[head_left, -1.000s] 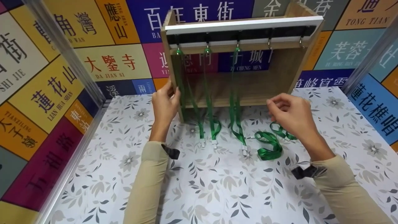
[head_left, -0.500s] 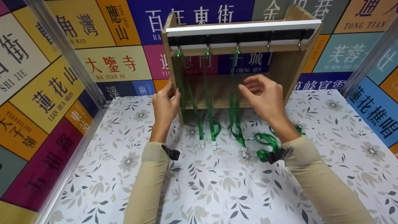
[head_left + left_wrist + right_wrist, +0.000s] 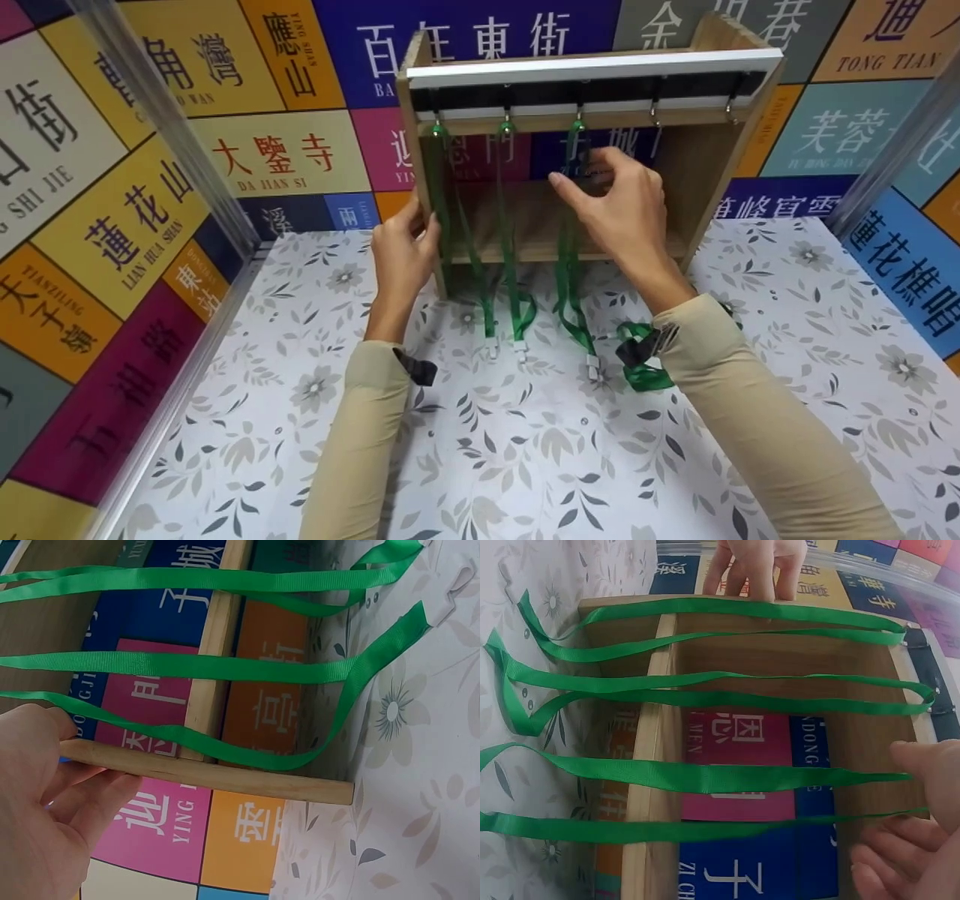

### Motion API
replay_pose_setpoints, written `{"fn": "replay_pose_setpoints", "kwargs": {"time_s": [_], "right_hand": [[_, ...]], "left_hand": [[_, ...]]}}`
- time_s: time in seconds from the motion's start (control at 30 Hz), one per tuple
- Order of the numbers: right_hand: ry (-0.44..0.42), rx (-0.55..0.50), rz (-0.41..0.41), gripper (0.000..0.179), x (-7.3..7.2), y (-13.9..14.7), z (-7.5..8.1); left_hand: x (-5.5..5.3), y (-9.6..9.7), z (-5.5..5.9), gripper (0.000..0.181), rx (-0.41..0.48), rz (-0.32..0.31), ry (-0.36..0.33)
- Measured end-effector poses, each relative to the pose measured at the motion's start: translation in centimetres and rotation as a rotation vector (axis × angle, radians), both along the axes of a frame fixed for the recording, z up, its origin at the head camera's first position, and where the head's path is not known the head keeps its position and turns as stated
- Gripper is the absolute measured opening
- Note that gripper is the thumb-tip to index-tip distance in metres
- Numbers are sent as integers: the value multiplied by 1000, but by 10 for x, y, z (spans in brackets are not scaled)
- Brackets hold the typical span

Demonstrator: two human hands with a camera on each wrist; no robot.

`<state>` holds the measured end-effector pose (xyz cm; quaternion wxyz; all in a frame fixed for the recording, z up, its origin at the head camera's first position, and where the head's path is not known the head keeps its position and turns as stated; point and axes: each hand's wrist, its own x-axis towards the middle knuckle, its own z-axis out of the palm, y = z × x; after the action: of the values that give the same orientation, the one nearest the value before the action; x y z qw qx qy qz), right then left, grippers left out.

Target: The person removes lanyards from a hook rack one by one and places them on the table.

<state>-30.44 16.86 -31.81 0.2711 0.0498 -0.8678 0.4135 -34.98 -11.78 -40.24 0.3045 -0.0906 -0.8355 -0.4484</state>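
Note:
A wooden rack (image 3: 716, 176) stands on the table, with a row of metal hooks under its black-and-white front bar. Green lanyards hang from three hooks: a left one (image 3: 488, 319), a middle one (image 3: 516, 307) and a right one (image 3: 564, 285). Their white clips reach the tabletop. My left hand (image 3: 405, 247) grips the rack's left side panel (image 3: 247, 781), thumb on one side and fingers on the other. Beside the upper part of the right lanyard is my right hand (image 3: 624, 206). Its thumb and fingers are spread apart around the strap, and contact is unclear.
Two hooks on the right, a fourth-place hook (image 3: 656, 112) and an end hook (image 3: 730, 112), carry no lanyard. A loose green lanyard (image 3: 646, 377) lies on the floral tabletop (image 3: 525, 450), partly behind my right sleeve. Colourful printed panels (image 3: 277, 154) stand behind.
My right hand has moved left and up from beyond the loose lanyards to the right hanging lanyard, its thumb and fingers opening wider. My left hand stays on the rack's side.

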Motion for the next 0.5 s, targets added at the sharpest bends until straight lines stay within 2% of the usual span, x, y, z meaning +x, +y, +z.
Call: {"fn": "replay_pose_setpoints", "kwargs": {"time_s": [0.27,0.4,0.5], "right_hand": [[-29,21,8,42,1,8,-11],[-48,55,-28,35,5,8,-9],[-31,45,-24,30,6,6,-3]], "left_hand": [[1,0,0,42,12,-24,-19],[0,0,0,44,21,-35,-23],[1,-1,0,44,23,-32,-22]]}}
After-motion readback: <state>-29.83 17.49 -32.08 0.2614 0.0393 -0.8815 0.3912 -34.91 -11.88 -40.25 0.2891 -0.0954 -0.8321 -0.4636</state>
